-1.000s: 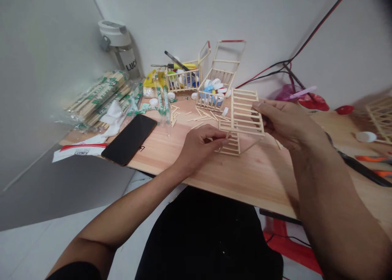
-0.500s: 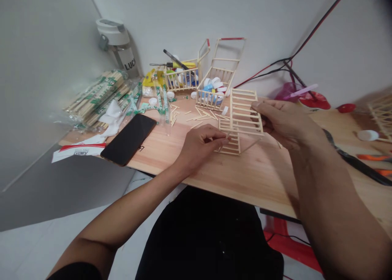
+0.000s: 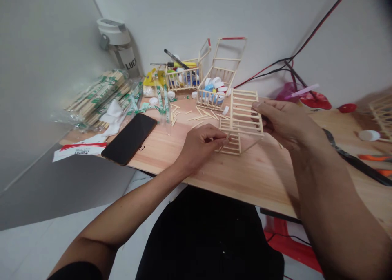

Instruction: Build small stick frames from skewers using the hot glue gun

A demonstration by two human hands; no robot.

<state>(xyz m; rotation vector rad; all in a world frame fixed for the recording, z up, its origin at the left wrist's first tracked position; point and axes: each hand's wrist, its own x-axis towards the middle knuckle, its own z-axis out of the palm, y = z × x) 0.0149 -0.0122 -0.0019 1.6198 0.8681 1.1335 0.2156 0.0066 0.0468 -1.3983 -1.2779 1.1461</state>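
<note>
A small frame of glued wooden sticks [image 3: 246, 110] stands on the table in front of me, with slatted panels joined at angles. My right hand [image 3: 277, 120] is closed on the right side of its raised panel. Low on the left side, my left hand [image 3: 206, 143] pinches a stick at the frame's corner between thumb and forefinger. Whether that stick is joined to the frame I cannot tell. Behind the frame lie loose short sticks [image 3: 200, 117].
Two stick-built carts at the back hold bottle caps: the left cart [image 3: 183, 82], also with pens, and the right cart [image 3: 211, 100]. To the left are a phone [image 3: 130, 139], bagged chopsticks [image 3: 94, 94] and a bottle [image 3: 118, 47]. Orange-handled tools [image 3: 375, 157] lie far right.
</note>
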